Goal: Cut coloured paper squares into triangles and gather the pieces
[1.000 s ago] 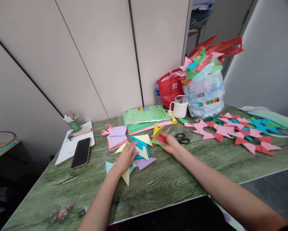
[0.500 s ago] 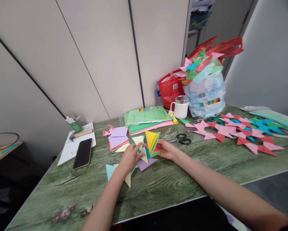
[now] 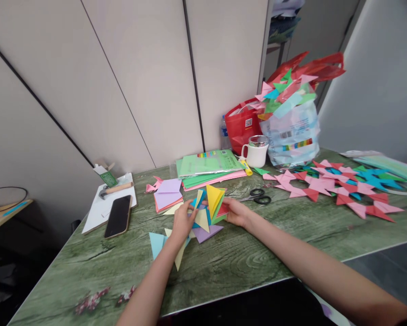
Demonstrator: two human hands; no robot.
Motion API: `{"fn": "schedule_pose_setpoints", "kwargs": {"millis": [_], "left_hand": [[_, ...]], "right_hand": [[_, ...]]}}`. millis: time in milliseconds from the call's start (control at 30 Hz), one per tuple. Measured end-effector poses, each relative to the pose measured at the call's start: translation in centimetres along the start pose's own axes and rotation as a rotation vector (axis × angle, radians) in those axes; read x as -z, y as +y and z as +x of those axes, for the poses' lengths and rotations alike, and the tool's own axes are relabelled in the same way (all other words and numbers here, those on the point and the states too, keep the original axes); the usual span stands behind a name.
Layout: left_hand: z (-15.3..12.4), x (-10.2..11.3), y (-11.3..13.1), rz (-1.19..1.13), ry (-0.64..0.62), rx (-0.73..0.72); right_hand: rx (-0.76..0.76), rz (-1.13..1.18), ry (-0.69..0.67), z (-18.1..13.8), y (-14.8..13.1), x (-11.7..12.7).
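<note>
My left hand (image 3: 183, 220) pinches a folded blue and cream paper piece (image 3: 198, 199), its fingers closed on the lower part. My right hand (image 3: 236, 211) is closed around the edge of a group of folded papers, where a yellow folded piece (image 3: 215, 199) stands up in front of green and red ones. Between the hands, a cream triangle (image 3: 202, 220) and a purple folded piece (image 3: 206, 232) hang together with the blue. Below my left wrist lie a light blue folded piece (image 3: 157, 243) and a cream one (image 3: 180, 258). How the pieces join is partly hidden by my fingers.
Purple paper squares (image 3: 168, 192) lie left of the hands. Behind are green paper packs (image 3: 210, 164) and a white mug (image 3: 255, 151). Black-handled scissors (image 3: 259, 196) and joined paper stars (image 3: 321, 183) lie right. A phone (image 3: 118, 216) and a hammer (image 3: 115, 189) sit left.
My left hand has tilted the blue and cream piece, so it now stands more upright and narrow. The cream piece under my left wrist has shifted slightly. My right hand stays nearly still.
</note>
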State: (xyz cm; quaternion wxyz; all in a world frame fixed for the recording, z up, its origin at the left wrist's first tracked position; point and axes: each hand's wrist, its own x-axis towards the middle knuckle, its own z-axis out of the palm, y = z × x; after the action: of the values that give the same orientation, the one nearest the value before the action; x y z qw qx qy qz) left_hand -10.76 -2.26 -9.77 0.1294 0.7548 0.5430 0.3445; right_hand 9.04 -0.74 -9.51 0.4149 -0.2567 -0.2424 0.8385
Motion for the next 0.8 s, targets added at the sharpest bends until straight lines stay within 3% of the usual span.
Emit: {"fn": "schedule_pose_setpoints", "kwargs": {"millis": [467, 800], "left_hand": [[-0.5, 0.3, 1.5, -0.403, 0.203, 0.210], [-0.9, 0.4, 1.2, -0.436, 0.055, 0.248]], "right_hand": [[0.204, 0.052, 0.065, 0.7, -0.1, 1.0], [0.262, 0.013, 0.057, 0.4, 0.0, 0.5]]}}
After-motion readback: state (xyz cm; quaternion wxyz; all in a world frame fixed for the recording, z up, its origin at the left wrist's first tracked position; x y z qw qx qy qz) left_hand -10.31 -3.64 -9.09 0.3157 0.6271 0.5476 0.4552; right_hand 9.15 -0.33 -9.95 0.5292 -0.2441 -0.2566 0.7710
